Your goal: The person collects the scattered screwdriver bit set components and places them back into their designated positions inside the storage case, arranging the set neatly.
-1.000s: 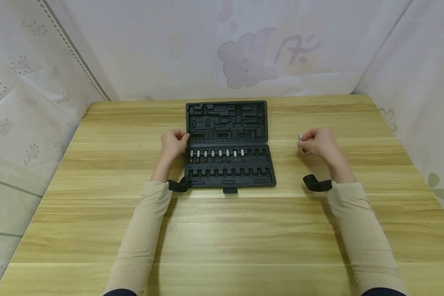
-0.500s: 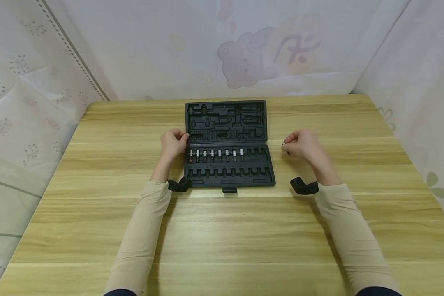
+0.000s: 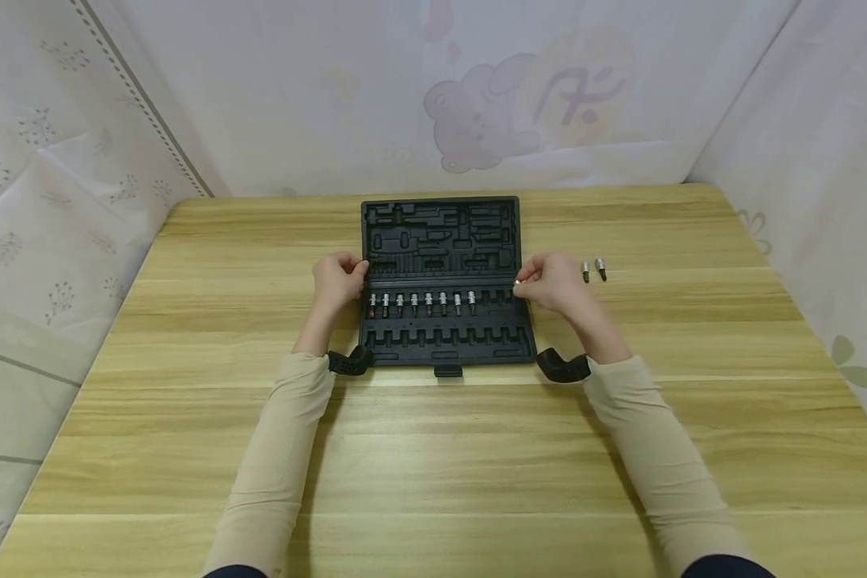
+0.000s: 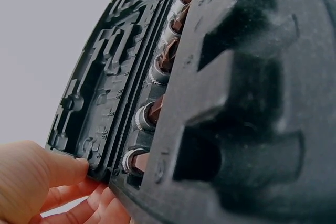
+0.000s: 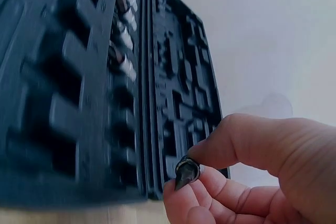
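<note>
Wooden table (image 3: 433, 449), head view: one open black case (image 3: 444, 321) toward the far edge, eight bits (image 3: 421, 303) seated, two loose bits (image 3: 593, 270) right of it; left wrist view: left hand (image 4: 47, 187) grips the case's left hinge end; right wrist view: right hand (image 5: 252, 182) pinches one bit (image 5: 186, 172), best lowered tip-first and square into the next free slot.

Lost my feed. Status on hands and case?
Left hand holds case edge. Right hand pinches a socket bit at the case. Two bits loose on table, clear.
</note>
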The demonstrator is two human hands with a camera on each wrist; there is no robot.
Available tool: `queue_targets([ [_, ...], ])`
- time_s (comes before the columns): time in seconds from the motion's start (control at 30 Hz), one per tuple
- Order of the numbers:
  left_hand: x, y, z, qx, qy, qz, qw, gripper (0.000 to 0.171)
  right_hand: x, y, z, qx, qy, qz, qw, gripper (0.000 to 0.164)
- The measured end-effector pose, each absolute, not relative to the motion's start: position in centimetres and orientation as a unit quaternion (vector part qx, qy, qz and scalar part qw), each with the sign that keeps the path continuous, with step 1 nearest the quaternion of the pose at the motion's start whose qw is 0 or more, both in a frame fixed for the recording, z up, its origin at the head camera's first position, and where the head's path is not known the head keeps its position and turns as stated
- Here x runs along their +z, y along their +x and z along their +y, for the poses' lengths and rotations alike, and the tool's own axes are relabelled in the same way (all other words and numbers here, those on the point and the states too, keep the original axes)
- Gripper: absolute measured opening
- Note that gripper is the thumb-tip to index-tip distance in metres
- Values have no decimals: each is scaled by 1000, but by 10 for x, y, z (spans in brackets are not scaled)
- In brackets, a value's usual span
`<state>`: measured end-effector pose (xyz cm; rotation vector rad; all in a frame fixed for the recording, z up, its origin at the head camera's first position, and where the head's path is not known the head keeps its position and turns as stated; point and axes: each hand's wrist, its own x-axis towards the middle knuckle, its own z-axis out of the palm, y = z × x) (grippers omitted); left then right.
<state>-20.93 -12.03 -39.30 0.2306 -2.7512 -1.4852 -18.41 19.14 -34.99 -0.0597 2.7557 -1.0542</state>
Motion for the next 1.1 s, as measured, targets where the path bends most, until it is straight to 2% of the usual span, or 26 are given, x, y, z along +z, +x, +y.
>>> queue_targets([
  [0.5, -393, -208, -120, -472, 66, -879, 11, 20, -363, -188, 156, -329, -54, 937, 105, 16],
  [0.83, -393, -209, -120, -475, 65, -878, 8, 21, -369, -191, 149, -279, -27, 952, 122, 17],
  [1.1, -393, -209, -120, -473, 65, -879, 10, 21, -368, -196, 152, -322, -28, 932, 164, 14],
])
